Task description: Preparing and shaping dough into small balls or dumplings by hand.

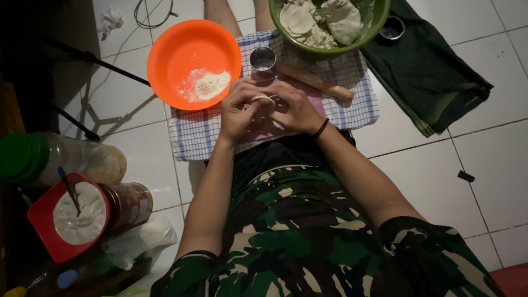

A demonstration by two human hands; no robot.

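Note:
Both hands meet over a checked cloth point(192, 137) on the floor. My left hand point(242, 110) and my right hand point(297, 110) together pinch a small pale piece of dough point(263, 99) between the fingertips. Just beyond them stands a small metal cup point(262, 58) and a wooden rolling pin point(316, 81) lies at an angle. An orange bowl point(181, 55) with a little flour sits to the left, and a green bowl point(330, 48) holding dough rounds and lumps sits at the top.
A red tub point(41, 220) of white flour with a spoon, a brown jar point(129, 203) and a green-lidded plastic jar point(66, 159) stand at the left. A dark green cloth point(429, 77) lies at the right on the white tiled floor. Tripod legs cross the upper left.

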